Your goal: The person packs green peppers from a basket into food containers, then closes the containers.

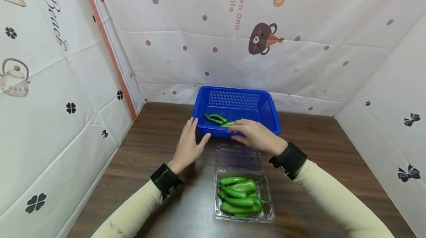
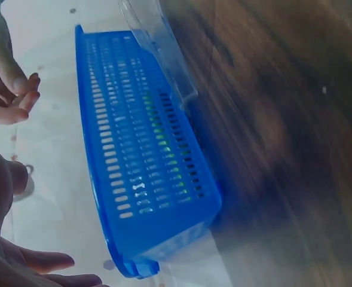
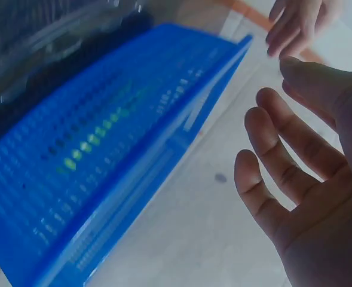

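Note:
A blue plastic basket (image 1: 233, 91) stands at the back of the wooden table, with thin green peppers (image 1: 215, 119) lying inside. My right hand (image 1: 254, 134) hovers over its front rim, fingertips beside a green pepper (image 1: 228, 123). The right wrist view shows that hand (image 3: 307, 179) with fingers spread and nothing in it, next to the basket (image 3: 104, 161). My left hand (image 1: 189, 143) is open by the basket's front left corner, thumb near the wall. In the left wrist view the basket (image 2: 140, 161) fills the middle.
A clear plastic clamshell box (image 1: 244, 216) with several green peppers (image 1: 239, 195) sits near me, its lid (image 1: 237, 158) lying open toward the basket. Patterned white sheets wall the brown table (image 1: 332, 149) on three sides.

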The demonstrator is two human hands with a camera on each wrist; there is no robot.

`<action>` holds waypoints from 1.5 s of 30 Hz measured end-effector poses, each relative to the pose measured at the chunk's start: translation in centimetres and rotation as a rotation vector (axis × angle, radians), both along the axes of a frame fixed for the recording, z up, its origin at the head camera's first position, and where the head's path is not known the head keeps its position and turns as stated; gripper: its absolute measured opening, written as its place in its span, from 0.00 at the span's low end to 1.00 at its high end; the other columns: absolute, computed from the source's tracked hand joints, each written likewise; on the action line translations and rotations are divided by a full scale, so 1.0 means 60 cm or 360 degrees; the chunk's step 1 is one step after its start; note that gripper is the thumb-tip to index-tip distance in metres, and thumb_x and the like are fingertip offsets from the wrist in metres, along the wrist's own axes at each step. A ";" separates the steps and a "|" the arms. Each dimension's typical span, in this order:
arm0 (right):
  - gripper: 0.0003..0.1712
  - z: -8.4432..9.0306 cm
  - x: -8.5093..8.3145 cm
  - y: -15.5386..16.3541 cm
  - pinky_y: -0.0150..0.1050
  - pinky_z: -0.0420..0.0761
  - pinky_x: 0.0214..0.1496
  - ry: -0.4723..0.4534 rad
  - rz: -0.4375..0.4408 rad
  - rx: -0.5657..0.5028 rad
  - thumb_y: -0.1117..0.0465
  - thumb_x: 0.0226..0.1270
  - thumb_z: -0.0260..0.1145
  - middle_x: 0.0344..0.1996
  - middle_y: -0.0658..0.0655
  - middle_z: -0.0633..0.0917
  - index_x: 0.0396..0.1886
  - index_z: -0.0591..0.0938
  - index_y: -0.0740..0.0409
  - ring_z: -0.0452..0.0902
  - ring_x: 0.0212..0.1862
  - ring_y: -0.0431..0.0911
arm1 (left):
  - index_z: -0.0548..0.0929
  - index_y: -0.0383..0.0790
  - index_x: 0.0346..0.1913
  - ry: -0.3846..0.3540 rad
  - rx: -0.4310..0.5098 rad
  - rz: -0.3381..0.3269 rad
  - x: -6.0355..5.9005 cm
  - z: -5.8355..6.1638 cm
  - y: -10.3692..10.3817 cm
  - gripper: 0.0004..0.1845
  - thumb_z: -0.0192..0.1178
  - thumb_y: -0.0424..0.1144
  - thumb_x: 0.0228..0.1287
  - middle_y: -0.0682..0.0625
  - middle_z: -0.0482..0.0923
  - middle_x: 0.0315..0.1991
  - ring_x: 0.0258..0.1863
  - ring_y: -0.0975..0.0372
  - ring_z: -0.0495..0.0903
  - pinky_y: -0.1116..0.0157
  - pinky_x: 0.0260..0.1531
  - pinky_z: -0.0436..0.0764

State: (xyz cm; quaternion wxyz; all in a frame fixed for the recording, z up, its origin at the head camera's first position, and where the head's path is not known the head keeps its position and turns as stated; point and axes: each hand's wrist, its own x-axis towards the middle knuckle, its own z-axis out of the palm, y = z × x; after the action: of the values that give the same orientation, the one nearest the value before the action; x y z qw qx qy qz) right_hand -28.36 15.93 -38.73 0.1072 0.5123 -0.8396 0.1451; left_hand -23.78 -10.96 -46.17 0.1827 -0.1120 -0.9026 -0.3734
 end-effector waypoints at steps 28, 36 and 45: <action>0.12 0.007 -0.212 -0.089 0.45 0.86 0.46 -0.0508 -0.0443 0.0549 0.61 0.72 0.70 0.39 0.55 0.88 0.52 0.88 0.56 0.84 0.40 0.47 | 0.55 0.27 0.79 -0.0277 -0.0087 0.0129 -0.082 -0.011 0.000 0.47 0.56 0.60 0.75 0.32 0.49 0.80 0.78 0.43 0.56 0.46 0.74 0.62; 0.15 -0.006 -0.248 -0.116 0.46 0.84 0.53 -0.0576 -0.0579 0.0715 0.58 0.73 0.70 0.49 0.57 0.87 0.55 0.87 0.56 0.83 0.49 0.49 | 0.58 0.24 0.77 -0.0263 -0.0066 0.0162 -0.089 -0.014 -0.001 0.46 0.60 0.57 0.74 0.31 0.52 0.79 0.75 0.42 0.63 0.46 0.70 0.68; 0.14 -0.018 -0.264 -0.139 0.50 0.82 0.57 -0.0614 -0.0589 0.0758 0.62 0.72 0.70 0.52 0.61 0.85 0.54 0.86 0.60 0.80 0.54 0.54 | 0.61 0.26 0.77 -0.0265 -0.0086 0.0197 -0.095 -0.015 -0.003 0.48 0.62 0.60 0.71 0.32 0.56 0.78 0.68 0.40 0.73 0.45 0.63 0.75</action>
State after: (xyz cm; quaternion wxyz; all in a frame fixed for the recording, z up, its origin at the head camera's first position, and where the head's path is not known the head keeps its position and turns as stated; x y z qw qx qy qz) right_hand -44.22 7.60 -39.82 -0.1513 0.3254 -0.9332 0.0176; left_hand -29.47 -11.12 -47.09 0.1267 -0.0295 -0.9296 -0.3448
